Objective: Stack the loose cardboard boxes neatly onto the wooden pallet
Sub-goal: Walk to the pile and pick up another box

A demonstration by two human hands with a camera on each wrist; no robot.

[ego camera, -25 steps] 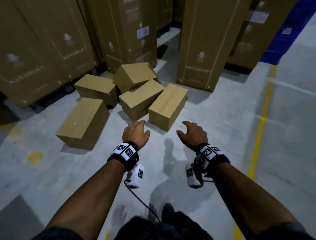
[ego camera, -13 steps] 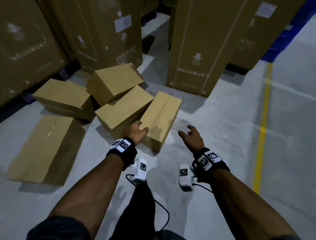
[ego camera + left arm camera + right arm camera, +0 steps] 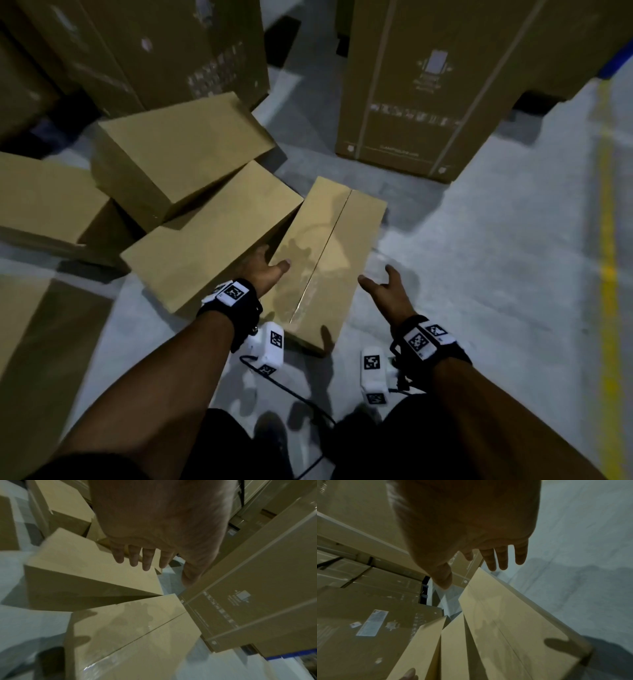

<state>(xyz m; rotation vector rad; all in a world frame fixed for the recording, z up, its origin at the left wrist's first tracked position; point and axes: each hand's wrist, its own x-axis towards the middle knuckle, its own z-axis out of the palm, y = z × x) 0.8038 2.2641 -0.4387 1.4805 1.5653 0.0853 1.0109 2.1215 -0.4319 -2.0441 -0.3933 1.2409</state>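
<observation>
No box is stacked yet (no pallet shows). The nearest box (image 3: 329,260) lies on the floor. The left hand (image 3: 263,274) and right hand (image 3: 387,294) reach with wide grips, holding nothing.

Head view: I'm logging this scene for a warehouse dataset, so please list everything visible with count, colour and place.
loose cardboard boxes: five, plain tan, on the floor; one tape-seamed box between the hands, another touching its left side, one tilted box resting on that, two at the left edge.
tall printed cartons: several, darker brown, standing behind.
floor: grey concrete.
floor line: one, yellow, far right.
wrist cameras: two, white with black markers, under the wrists.
left hand: at the seamed box's left edge, thumb on top.
right hand: spread, right of that box, apart from it.
</observation>
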